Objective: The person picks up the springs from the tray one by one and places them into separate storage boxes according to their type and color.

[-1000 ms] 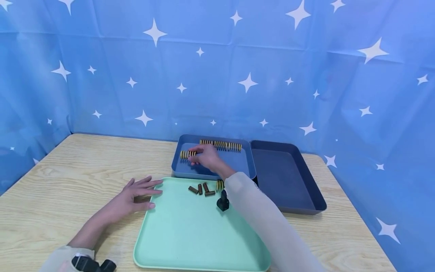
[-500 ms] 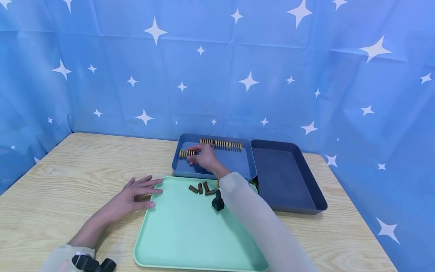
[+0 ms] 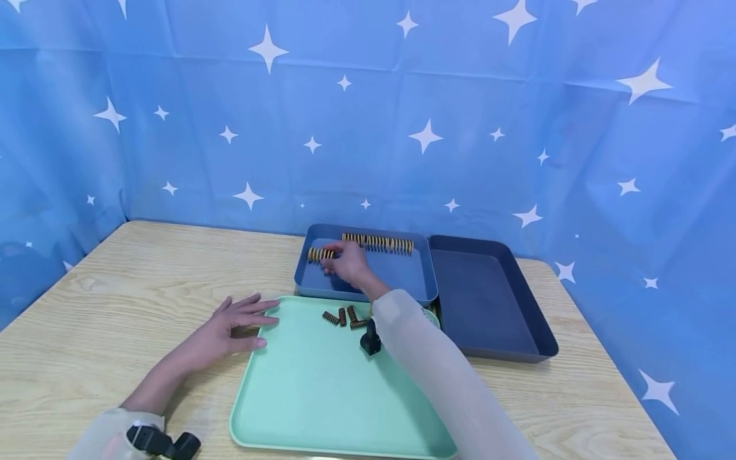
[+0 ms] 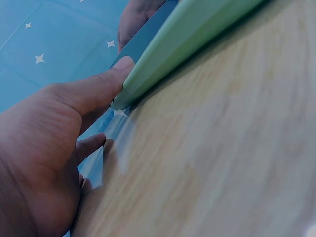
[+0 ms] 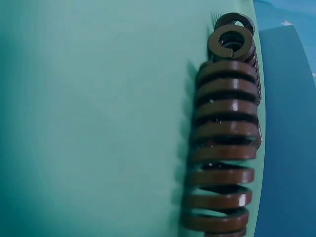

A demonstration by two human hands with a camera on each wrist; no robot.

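My right hand (image 3: 351, 263) reaches into the blue tray (image 3: 397, 294) in the head view. Its thumb and fingers pinch the right end of a yellow coil spring (image 3: 317, 254) near the tray's left side. Along the back wall lies a row of yellow springs (image 3: 376, 242). My left hand (image 3: 232, 329) spreads its fingers at the left edge of the green tray (image 3: 322, 396); the left wrist view has the thumb (image 4: 111, 79) against that rim. Several small brown springs (image 3: 342, 317) lie at the green tray's far side, and one brown spring (image 5: 222, 128) looms large in the right wrist view.
A dark grey tray (image 3: 485, 300) stands right of the blue one. Something yellow at the green tray's far right is mostly hidden by my right sleeve (image 3: 437, 364). All stand on a wooden table (image 3: 144, 275) before a blue starry curtain (image 3: 345, 128).
My right hand and the yellow spring have shifted slightly toward the back wall of the blue tray. The right forearm has swung a little left. My left hand stays by the green tray.
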